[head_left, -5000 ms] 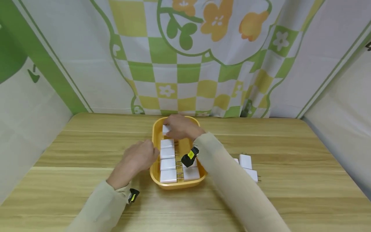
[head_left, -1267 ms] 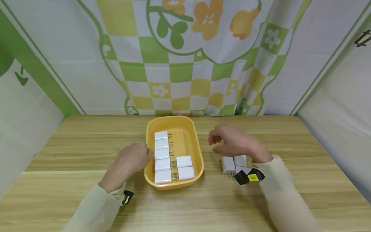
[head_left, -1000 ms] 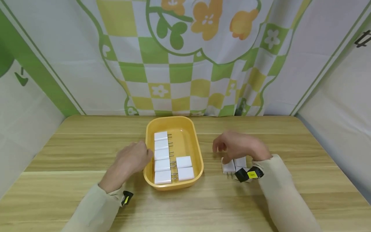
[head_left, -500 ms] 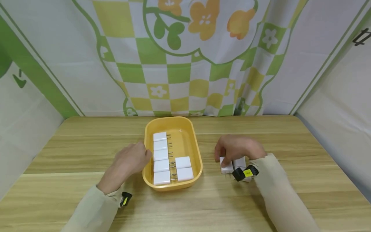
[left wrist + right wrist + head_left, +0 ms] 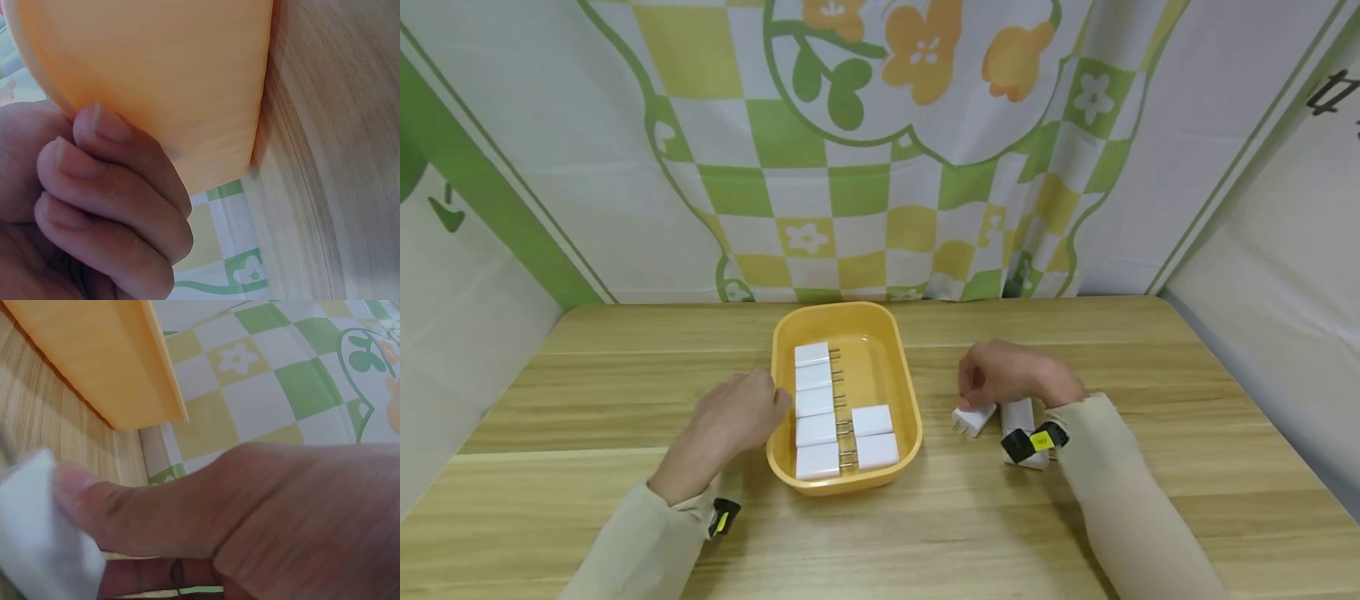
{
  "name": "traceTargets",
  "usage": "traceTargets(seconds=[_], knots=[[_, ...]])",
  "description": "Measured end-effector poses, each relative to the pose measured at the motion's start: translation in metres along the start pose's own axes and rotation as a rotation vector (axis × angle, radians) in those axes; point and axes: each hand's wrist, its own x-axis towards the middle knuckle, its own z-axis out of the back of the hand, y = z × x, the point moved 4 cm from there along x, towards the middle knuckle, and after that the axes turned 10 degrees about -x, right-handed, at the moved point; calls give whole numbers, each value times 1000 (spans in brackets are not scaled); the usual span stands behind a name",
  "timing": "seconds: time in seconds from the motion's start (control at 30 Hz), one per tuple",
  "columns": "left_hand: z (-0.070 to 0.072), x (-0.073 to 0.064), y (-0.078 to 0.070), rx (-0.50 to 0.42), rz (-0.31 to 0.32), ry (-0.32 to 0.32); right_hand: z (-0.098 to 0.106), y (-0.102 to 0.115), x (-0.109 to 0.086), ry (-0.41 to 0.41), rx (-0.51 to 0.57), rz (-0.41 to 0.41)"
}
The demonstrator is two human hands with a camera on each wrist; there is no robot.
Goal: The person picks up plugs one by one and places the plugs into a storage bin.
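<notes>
My right hand (image 5: pixel 1011 372) pinches a white plug-in charger (image 5: pixel 973 419) between thumb and fingers, tilted, with its prongs pointing left and down. The same charger (image 5: pixel 44 531) fills the lower left of the right wrist view. My left hand (image 5: pixel 730 425) holds the left rim of a yellow plastic tray (image 5: pixel 872 358); its curled fingers (image 5: pixel 119 181) show against the outer wall in the left wrist view. Inside the tray, several chargers (image 5: pixel 814 400) form a left column, prongs to the right. Two more, an upper charger (image 5: pixel 871 419) and a lower charger (image 5: pixel 877 451), lie at the near right.
Just right of the held charger, other white chargers (image 5: pixel 1017 412) lie on the wooden table (image 5: pixel 925 542), partly hidden by the black wrist camera (image 5: pixel 1030 443). A patterned curtain (image 5: pixel 857 192) hangs behind the table's far edge.
Since five seconds ago, my right hand has left the tray, where a fifth charger now completes the left column. It has reached the chargers at right and tilted one up. The left hand stays at the rim.
</notes>
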Motion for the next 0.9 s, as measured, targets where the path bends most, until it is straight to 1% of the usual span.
traceTargets(seconds=[0.13,0.2,0.27,0.37,0.47,0.57,0.7,0.9], knots=[[0,0,0,-1,-1,-3,2,-3,1,-33,-58,-45],[0,0,0,-4,-2,-2,2,-4,0,-31,-72,-81],[0,0,0,-6,-3,0,3,-3,-1,-25,-74,-100],[0,0,0,-5,-3,4,3,1,-3,-2,-49,-94],[0,0,0,-5,-1,9,0,7,-4,39,-3,-65],[0,1,0,-4,-2,11,-4,11,-4,71,41,-76],[0,1,0,-2,-4,11,-7,14,-3,69,31,-100],[0,0,0,-9,4,16,-6,18,1,26,-66,-46]])
